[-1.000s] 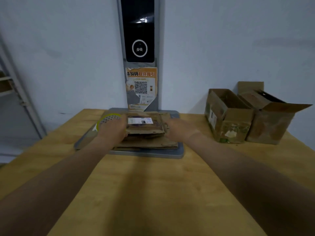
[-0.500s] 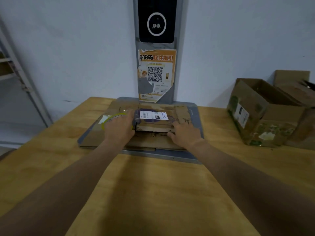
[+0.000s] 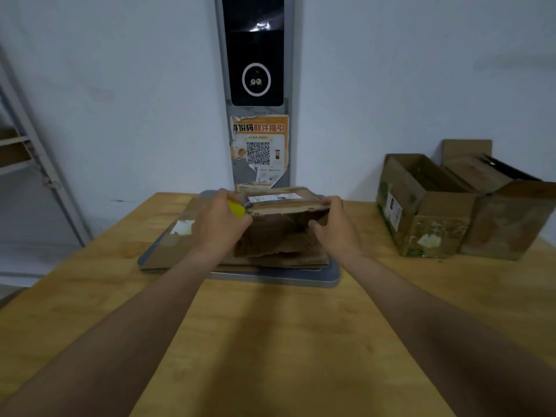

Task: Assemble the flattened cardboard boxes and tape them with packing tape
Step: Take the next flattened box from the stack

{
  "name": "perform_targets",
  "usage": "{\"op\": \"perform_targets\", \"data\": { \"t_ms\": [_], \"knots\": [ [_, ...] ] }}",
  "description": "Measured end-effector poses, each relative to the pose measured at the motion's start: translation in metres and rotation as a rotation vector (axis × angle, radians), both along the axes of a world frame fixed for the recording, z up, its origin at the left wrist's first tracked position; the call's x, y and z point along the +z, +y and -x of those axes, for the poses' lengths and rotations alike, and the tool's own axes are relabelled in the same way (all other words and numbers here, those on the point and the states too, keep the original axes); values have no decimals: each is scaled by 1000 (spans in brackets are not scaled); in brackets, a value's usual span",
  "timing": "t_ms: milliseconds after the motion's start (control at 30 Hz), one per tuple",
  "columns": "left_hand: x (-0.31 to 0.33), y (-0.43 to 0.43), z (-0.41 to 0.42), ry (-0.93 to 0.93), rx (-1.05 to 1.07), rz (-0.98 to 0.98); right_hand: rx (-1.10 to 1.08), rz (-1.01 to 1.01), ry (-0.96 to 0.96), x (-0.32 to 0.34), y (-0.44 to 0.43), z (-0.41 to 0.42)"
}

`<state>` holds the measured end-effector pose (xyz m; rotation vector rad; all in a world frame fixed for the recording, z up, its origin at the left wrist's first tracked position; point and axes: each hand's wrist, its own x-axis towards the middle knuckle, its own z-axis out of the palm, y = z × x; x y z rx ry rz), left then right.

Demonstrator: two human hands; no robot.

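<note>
Wooden tabletop (image 3: 270, 341), two open boxes (image 3: 427, 218) at right, contents unclear.
My left hand (image 3: 221, 224) and right hand (image 3: 337, 228) each grasp an end of the flattened box (image 3: 284, 206), above the stack (image 3: 279, 257).

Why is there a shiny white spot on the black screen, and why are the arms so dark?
Head view: that spot is glare on the glossy black panel; the light is dim, so the forearms look shadowy; the wide lens stretches them too.
</note>
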<state>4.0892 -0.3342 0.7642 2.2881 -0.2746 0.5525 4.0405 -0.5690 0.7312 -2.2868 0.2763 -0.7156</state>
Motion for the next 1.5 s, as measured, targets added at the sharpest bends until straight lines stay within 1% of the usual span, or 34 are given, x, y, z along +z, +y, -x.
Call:
{"op": "perform_targets", "data": {
  "t_ms": [100, 200, 367, 533, 633, 700, 833, 933, 1000, 1133, 1233, 1267, 1333, 1400, 1500],
  "knots": [
    [24, -10, 29, 35, -19, 97, -19, 21, -196, 23, -6, 38],
    [48, -16, 56, 84, -53, 208, -27, -20, -247, 53, -16, 80],
    [83, -24, 99, 169, -132, 300, -69, 10, -158, 106, -43, 144],
    [98, -36, 137, 316, -240, 227, -56, 29, 66, 137, -63, 187],
    [92, -42, 151, 456, -269, 153, -26, 42, 260, 130, -66, 205],
    [80, -47, 157, 505, -262, 116, 13, 29, 310, 117, -67, 213],
    [62, -59, 158, 496, -275, 235, 93, -42, 206, 98, -67, 220],
    [56, -59, 154, 473, -315, 292, 174, -91, 197, 96, -66, 223],
    [53, -57, 156, 447, -325, 265, 225, -104, 202, 95, -67, 225],
    [45, -57, 159, 398, -264, 165, 277, -139, 184, 89, -70, 232],
    [34, -53, 158, 479, -214, 76, 269, -156, 134, 77, -71, 241],
    [30, -51, 157, 519, -202, 78, 259, -176, 128, 70, -73, 244],
    [23, -47, 157, 586, -209, 186, 252, -240, 132, 54, -75, 247],
    [19, -48, 158, 586, -218, 275, 232, -292, 133, 40, -76, 251],
    [17, -51, 161, 551, -200, 290, 265, -272, 47, 30, -75, 256]
  ]
}}
